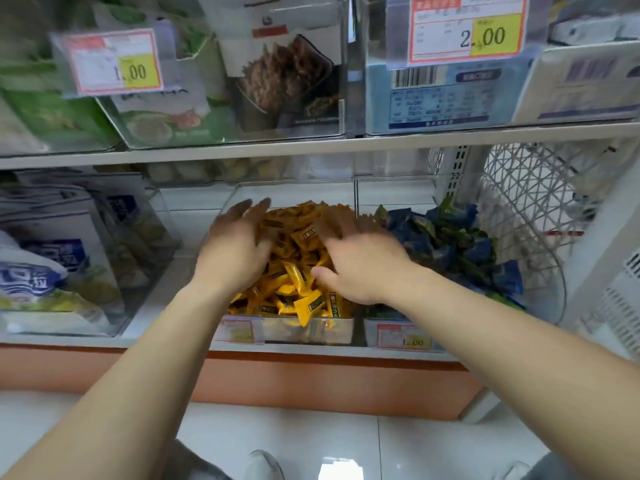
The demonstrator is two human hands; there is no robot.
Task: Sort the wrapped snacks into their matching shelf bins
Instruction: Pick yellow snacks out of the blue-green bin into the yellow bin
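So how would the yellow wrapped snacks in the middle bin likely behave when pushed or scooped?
The yellow snacks are small and loosely heaped, so probably light and apt to slide apart. Their glossy wrappers look slippery. The heap reaches the clear bin's front rim, so a push might spill some.

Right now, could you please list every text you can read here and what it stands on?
"1.00": red-bordered paper price tag, upper left.
"2.00": matching price tag, upper right.
"1.00": small price tag on the blue-snack bin.
Too blurred: the tags' fine print, yellow snack wrappers, white bags.
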